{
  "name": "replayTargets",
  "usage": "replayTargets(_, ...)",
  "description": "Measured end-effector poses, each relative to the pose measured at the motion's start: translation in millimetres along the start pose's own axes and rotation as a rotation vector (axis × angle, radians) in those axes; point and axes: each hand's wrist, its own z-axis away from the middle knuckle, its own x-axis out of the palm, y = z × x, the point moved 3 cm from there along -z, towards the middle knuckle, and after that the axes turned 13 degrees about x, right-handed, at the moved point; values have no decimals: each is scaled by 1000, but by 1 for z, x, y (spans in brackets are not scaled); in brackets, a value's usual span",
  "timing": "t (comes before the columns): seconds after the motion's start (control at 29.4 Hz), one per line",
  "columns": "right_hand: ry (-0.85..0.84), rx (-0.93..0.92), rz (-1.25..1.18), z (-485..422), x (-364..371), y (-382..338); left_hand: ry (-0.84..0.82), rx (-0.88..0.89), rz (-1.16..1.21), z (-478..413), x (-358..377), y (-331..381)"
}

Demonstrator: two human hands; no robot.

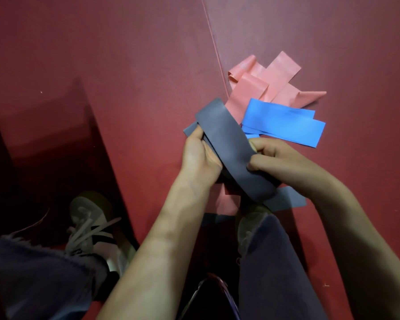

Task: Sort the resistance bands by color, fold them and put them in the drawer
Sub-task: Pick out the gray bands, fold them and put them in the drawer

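A grey resistance band (226, 139) runs diagonally between my hands above the red mat. My left hand (200, 155) holds its upper left part, fingers curled under the band and thumb at its edge. My right hand (277, 160) pinches the band's lower right part between thumb and curled fingers. More grey band ends (286, 199) show below my right wrist. Bright blue bands (284, 124) lie flat on the mat just beyond my right hand. Behind them sits a loose pile of pink bands (266, 84). No drawer is in view.
A red mat (125, 88) covers the floor, with a seam (214, 42) running up from the pile. My shoes (95, 227) and dark trouser legs (275, 273) fill the bottom of the view. A dark glossy panel (56, 135) stands at the left.
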Motion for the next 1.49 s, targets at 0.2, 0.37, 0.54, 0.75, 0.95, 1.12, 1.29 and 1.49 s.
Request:
replayTargets(0.2, 42, -21, 57, -7, 3, 6, 16, 56, 8, 0, 2, 3)
replayTargets(0.37, 84, 38, 2, -9, -2, 20, -2, 148, -147, 4, 8, 2)
replayTargets(0.54, 137, 59, 11, -8, -5, 44, 38, 324, -33, 2, 5, 22)
replayTargets(0.75, 261, 104, 343, -4, 6, 72, 3, 432, -13, 15, 10, 44)
replayTargets(0.95, -78, 141, -89, -6, 38, 75, -110, 532, -193, 28, 19, 55)
replayTargets(1.12, 516, 159, 443, -20, 11, 85, -172, 579, -342, 35, 12, 63)
replayTargets(1.29, 633, 285, 561, -12, -15, 103, -193, 569, -405, 36, 7, 59)
replayTargets(1.49, 903, 348, 702, 8, -20, 125, -252, 511, -546, 31, 10, 35)
